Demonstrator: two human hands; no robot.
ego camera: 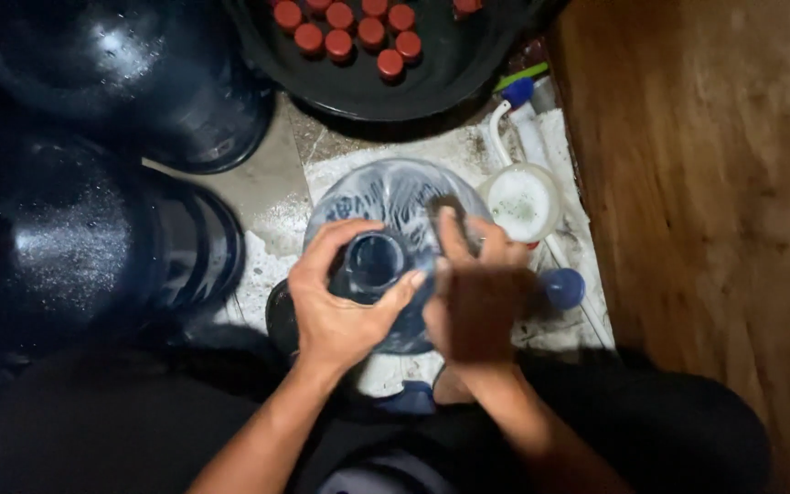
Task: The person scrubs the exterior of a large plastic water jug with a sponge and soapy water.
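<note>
Overhead view from the head camera. A large clear water bottle (395, 197) stands upright at centre on a pale cloth (450, 146) over the tiled floor (272, 183). Open room is tight: two dark bottles (93, 238) crowd the left side, a black basin (432, 87) of red caps (349, 27) lies just beyond the bottle, a wooden wall (706, 183) closes the right, and the person's knees close the near edge. The left hand (345, 306) curls around the bottle's open neck (375, 261), thumb and fingers wrapped narrowly about it. The right hand (473, 297), blurred, lies on the bottle's shoulder just right of the neck, fingers extended and flat, touching the left fingertips. A small white tub (523, 201) and a long-handled brush (518, 110) lie right of the bottle.
</note>
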